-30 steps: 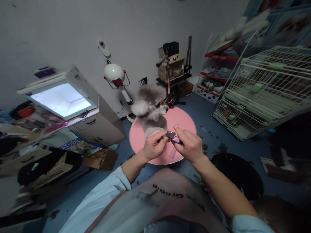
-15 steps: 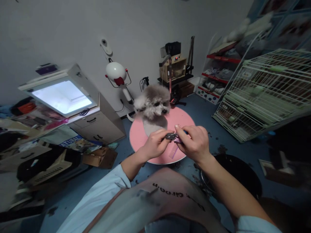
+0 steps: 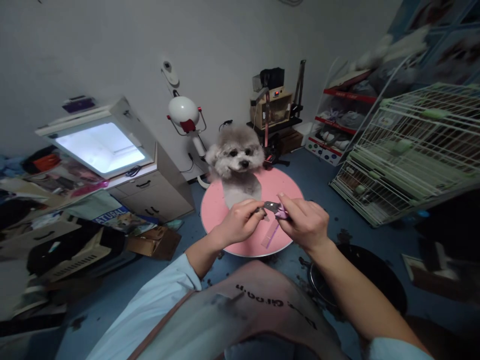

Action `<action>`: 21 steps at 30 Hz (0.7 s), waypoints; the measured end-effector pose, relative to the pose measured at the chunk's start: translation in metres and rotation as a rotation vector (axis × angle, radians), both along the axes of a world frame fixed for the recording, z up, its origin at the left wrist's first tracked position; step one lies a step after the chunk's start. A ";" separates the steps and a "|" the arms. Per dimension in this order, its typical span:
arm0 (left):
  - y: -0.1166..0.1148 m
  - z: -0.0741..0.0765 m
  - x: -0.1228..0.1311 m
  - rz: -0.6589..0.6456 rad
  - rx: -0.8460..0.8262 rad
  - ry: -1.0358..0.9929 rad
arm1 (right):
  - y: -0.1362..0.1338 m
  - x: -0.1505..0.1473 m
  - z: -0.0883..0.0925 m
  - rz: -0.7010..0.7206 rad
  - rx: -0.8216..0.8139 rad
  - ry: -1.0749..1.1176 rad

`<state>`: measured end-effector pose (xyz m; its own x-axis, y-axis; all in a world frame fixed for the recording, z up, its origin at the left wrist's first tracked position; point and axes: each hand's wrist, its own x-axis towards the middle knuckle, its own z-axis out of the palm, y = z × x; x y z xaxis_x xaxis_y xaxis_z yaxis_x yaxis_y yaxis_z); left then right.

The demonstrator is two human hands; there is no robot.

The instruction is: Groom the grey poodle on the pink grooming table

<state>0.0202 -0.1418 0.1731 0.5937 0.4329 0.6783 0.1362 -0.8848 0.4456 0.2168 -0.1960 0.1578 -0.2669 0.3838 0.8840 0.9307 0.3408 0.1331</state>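
Observation:
A small grey fluffy dog sits on a round pink table and faces me. In front of it my right hand is closed round a small purple trimmer with a metal head. My left hand pinches at that metal head from the left, fingers closed. A pale pink comb lies on the table just under my hands.
A lit white cabinet stands at left with clutter and boxes below. A white stand dryer is against the wall. White wire cages fill the right. A dark round bin and hair clumps sit on the blue floor.
The dog has turned its head from the right to face me. My hands have stayed together on the trimmer, shifting slightly right.

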 end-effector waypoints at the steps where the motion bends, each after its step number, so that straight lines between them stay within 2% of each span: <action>1: 0.000 0.000 0.000 -0.001 -0.011 -0.003 | 0.001 0.001 0.002 -0.001 0.000 0.005; 8: 0.000 0.003 -0.001 -0.016 -0.019 0.009 | 0.002 -0.002 0.016 0.068 0.016 -0.093; 21: 0.005 -0.001 -0.001 -0.008 0.032 0.013 | 0.004 -0.005 0.010 0.059 -0.106 -0.062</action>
<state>0.0189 -0.1370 0.1720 0.6056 0.4065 0.6841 0.1350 -0.8997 0.4152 0.2120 -0.1922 0.1674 -0.3445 0.4560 0.8206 0.8997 0.4101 0.1498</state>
